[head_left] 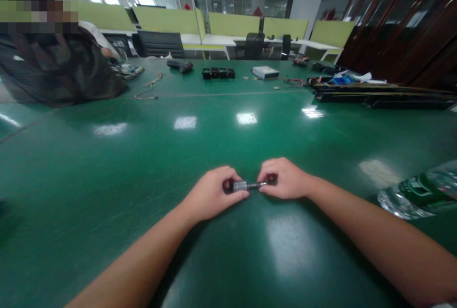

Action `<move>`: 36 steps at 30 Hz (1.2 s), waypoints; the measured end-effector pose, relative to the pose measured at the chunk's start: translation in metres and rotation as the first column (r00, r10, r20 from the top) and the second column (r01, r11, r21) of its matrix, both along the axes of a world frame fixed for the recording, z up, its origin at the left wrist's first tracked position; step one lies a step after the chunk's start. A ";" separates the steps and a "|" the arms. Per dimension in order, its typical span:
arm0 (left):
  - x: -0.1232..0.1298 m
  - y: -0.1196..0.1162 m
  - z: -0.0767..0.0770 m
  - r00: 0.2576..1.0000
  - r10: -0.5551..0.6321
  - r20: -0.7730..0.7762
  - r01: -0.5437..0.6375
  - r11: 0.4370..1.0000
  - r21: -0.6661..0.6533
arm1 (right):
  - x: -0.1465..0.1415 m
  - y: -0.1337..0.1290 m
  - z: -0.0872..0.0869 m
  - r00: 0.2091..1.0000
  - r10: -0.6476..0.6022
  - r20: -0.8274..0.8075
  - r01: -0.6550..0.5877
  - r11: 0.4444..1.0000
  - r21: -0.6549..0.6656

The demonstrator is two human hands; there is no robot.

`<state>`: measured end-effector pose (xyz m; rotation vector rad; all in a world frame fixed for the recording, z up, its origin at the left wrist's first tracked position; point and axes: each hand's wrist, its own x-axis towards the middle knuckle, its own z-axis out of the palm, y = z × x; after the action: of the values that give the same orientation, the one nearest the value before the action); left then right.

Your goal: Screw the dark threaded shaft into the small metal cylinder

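Both hands are at a slim metal rod with a thicker silver collar (240, 185), held level just above or on the green table (214, 146); its exact kind cannot be told. My left hand (212, 191) is closed around the thick end, where a dark part shows between thumb and fingers. My right hand (285, 178) pinches the thin end, and a dark tip shows inside its grip. A short stretch of bare shaft is visible between the two hands. The fingers hide both ends of the rod in part.
A clear bottle with a green label (421, 191) lies at the right. Toward the back are a dark power tool (180, 66), a black block row (218, 73), a grey box (264, 72), a cord (148, 88) and dark strips (357, 94). Behind a black bag (64, 67) is another person.
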<state>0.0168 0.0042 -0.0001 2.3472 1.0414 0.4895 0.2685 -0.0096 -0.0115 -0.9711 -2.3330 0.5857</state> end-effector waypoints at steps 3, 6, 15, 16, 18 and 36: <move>0.000 0.000 0.000 1.000 -0.001 0.008 0.001 1.000 0.001 | 0.003 0.001 0.000 1.000 -0.004 0.006 0.004 1.000 -0.002; 0.000 0.000 0.000 1.000 -0.004 0.010 0.004 1.000 0.005 | 0.005 0.002 0.000 1.000 0.003 -0.001 -0.003 1.000 -0.016; 0.000 0.000 0.001 1.000 -0.013 -0.004 0.013 1.000 0.011 | 0.010 0.003 0.002 1.000 -0.006 0.008 0.006 0.999 -0.038; 0.000 0.000 0.002 1.000 -0.015 -0.003 0.015 1.000 0.013 | 0.010 0.004 0.003 1.000 -0.009 0.010 0.009 0.999 -0.042; 0.000 0.000 0.002 1.000 -0.020 0.001 0.020 1.000 0.012 | 0.013 0.005 0.003 1.000 -0.006 0.012 0.007 0.999 -0.054; -0.001 0.000 0.002 1.000 -0.014 0.016 0.014 1.000 0.004 | 0.014 0.006 0.003 1.000 -0.019 0.007 0.020 0.993 -0.117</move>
<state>0.0158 0.0040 0.0021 2.3486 1.0166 0.5038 0.2830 -0.0032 -0.0088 -1.0485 -2.3126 0.7199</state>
